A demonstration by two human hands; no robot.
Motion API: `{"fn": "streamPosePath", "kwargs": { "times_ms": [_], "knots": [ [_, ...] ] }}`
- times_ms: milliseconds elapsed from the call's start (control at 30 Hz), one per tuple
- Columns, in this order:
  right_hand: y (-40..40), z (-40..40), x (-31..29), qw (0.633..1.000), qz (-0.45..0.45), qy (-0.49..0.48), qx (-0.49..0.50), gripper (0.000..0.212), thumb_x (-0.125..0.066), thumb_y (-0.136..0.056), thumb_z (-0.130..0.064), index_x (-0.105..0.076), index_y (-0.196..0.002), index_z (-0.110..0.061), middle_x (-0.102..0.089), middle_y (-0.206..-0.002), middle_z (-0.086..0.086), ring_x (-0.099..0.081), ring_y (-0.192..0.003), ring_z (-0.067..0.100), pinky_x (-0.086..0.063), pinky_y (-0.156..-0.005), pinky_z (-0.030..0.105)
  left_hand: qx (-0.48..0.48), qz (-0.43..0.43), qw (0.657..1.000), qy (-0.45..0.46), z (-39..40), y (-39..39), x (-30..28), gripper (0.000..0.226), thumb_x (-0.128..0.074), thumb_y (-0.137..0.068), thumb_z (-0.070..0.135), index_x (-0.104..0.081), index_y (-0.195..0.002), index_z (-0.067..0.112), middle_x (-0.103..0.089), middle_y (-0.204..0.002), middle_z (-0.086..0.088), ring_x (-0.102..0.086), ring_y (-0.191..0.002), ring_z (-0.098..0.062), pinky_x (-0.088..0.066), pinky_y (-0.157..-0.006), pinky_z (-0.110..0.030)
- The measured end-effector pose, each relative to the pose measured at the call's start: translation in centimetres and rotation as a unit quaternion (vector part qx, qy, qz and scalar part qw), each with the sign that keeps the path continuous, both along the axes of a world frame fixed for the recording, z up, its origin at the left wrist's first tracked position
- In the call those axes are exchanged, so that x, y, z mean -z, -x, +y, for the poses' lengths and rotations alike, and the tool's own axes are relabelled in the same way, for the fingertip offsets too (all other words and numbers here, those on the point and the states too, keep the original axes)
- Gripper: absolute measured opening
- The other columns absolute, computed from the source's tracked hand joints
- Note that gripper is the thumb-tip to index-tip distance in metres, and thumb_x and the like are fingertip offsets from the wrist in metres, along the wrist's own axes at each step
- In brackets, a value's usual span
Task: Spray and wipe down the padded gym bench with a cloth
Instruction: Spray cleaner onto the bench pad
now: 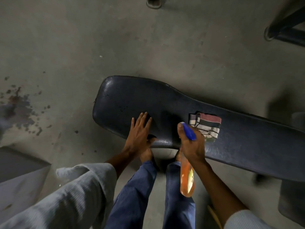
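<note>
Head view: dark padded bench (165, 103) runs off right; left hand (140, 131) lies flat, fingers spread, on it. Right hand (191, 146) grips the orange spray bottle (186, 179) (nozzle partly hidden), folded cloth (206, 126) just beyond.

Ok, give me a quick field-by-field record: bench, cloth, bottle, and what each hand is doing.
bench: dark padded bench, lying across the view over a grey floor
cloth: striped folded cloth, lying on the pad, not held
spray bottle: orange bottle with blue trigger head, nozzle over the pad
left hand: left hand, flat, open, fingers spread on the pad
right hand: right hand, gripping the bottle neck
</note>
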State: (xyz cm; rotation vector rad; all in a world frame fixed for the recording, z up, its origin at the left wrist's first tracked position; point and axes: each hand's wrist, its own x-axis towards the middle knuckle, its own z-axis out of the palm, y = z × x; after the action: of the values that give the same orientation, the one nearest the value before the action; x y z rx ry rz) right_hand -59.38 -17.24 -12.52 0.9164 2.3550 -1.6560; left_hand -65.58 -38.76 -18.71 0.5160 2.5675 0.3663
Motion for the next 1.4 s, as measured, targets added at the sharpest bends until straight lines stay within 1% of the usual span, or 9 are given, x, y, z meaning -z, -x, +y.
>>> {"fn": "streamPosePath", "kwargs": {
  "times_ms": [67, 133, 267, 400, 567, 833, 1100, 1267, 1400],
  "knots": [
    [-0.3, -0.8, 0.0, 1.000, -0.005, 0.009, -0.029, 0.048, -0.056, -0.095, -0.068, -0.060, -0.075, -0.025, -0.056, -0.066, -0.002, -0.056, -0.063, 0.016, -0.046, -0.067, 0.031, -0.009, 0.002, 1.000, 0.003, -0.9, -0.3, 0.0, 0.098, -0.069, -0.094, 0.055, -0.020, -0.169, 0.013, -0.006, -0.178, -0.015, 0.001, -0.165, -0.033, 0.003, -0.132, -0.061],
    [-0.8, -1.6, 0.5, 0.998, -0.018, 0.006, -0.064, 0.053, -0.056, -0.098, -0.073, -0.058, -0.073, -0.026, -0.054, -0.065, -0.005, -0.054, -0.062, 0.014, -0.044, -0.066, 0.029, -0.018, 0.006, 1.000, 0.015, -2.0, -0.9, 0.2, 0.099, -0.069, -0.094, 0.056, -0.021, -0.169, 0.013, -0.006, -0.178, -0.014, 0.000, -0.165, -0.033, 0.002, -0.132, -0.061],
    [-1.7, -2.8, 1.3, 0.991, -0.043, -0.006, -0.124, 0.064, -0.044, -0.090, -0.090, -0.059, -0.078, -0.029, -0.057, -0.072, -0.003, -0.059, -0.069, 0.020, -0.053, -0.070, 0.038, -0.032, 0.020, 0.999, 0.032, -4.2, -2.0, 0.8, 0.102, -0.076, -0.089, 0.055, -0.026, -0.167, 0.012, -0.014, -0.176, -0.018, -0.009, -0.164, -0.037, -0.001, -0.128, -0.061],
    [-2.4, -3.1, 1.3, 0.981, -0.082, -0.020, -0.175, 0.060, -0.045, -0.091, -0.078, -0.064, -0.081, -0.021, -0.064, -0.078, 0.004, -0.065, -0.076, 0.025, -0.059, -0.081, 0.051, -0.035, 0.020, 0.998, 0.038, -4.8, -2.4, 0.8, 0.102, -0.079, -0.088, 0.051, -0.028, -0.166, 0.011, -0.018, -0.175, -0.020, -0.015, -0.163, -0.039, -0.004, -0.127, -0.062],
    [-3.7, -2.3, 2.0, 0.978, -0.081, -0.046, -0.186, 0.059, -0.045, -0.095, -0.080, -0.058, -0.075, -0.026, -0.059, -0.073, -0.001, -0.059, -0.070, 0.020, -0.052, -0.070, 0.041, -0.050, 0.010, 0.998, 0.038, -4.0, -2.4, 0.4, 0.102, -0.075, -0.091, 0.053, -0.022, -0.168, 0.013, -0.010, -0.176, -0.019, -0.005, -0.164, -0.038, 0.004, -0.128, -0.060],
    [-4.8, -0.1, 1.6, 0.992, -0.068, -0.081, -0.072, 0.049, -0.054, -0.099, -0.062, -0.061, -0.075, -0.021, -0.065, -0.072, 0.007, -0.063, -0.069, 0.023, -0.046, -0.065, 0.031, -0.023, -0.007, 0.999, 0.046, -1.9, -2.0, 0.3, 0.104, -0.066, -0.094, 0.061, -0.011, -0.170, 0.017, 0.003, -0.178, -0.015, 0.009, -0.164, -0.039, 0.007, -0.131, -0.058],
    [-4.7, 1.4, 1.8, 0.997, -0.033, -0.064, 0.030, 0.073, -0.046, -0.083, -0.095, -0.061, -0.076, -0.023, -0.063, -0.068, 0.006, -0.064, -0.067, 0.032, -0.054, -0.068, 0.039, 0.050, 0.002, 0.999, 0.004, 1.5, -1.0, -0.1, 0.097, -0.071, -0.094, 0.048, -0.020, -0.169, 0.012, -0.007, -0.178, -0.016, 0.002, -0.165, -0.036, 0.003, -0.133, -0.059],
    [-5.4, 2.1, 1.6, 0.996, -0.017, -0.062, 0.063, 0.051, -0.054, -0.092, -0.074, -0.061, -0.076, -0.026, -0.061, -0.068, 0.001, -0.059, -0.064, 0.022, -0.046, -0.066, 0.032, 0.066, 0.007, 0.998, 0.007, 3.4, -0.7, 0.0, 0.094, -0.069, -0.094, 0.046, -0.023, -0.167, 0.011, -0.009, -0.177, -0.016, -0.001, -0.165, -0.035, 0.003, -0.132, -0.060],
    [-6.8, 1.8, 2.2, 0.997, -0.042, -0.050, 0.041, 0.073, -0.050, -0.086, -0.090, -0.062, -0.075, -0.019, -0.060, -0.066, 0.005, -0.060, -0.063, 0.028, -0.050, -0.065, 0.038, 0.051, 0.014, 0.999, 0.005, 2.8, -1.3, 0.2, 0.093, -0.070, -0.095, 0.048, -0.023, -0.168, 0.013, -0.007, -0.178, -0.016, 0.000, -0.165, -0.034, 0.008, -0.130, -0.056]
  ]
}}
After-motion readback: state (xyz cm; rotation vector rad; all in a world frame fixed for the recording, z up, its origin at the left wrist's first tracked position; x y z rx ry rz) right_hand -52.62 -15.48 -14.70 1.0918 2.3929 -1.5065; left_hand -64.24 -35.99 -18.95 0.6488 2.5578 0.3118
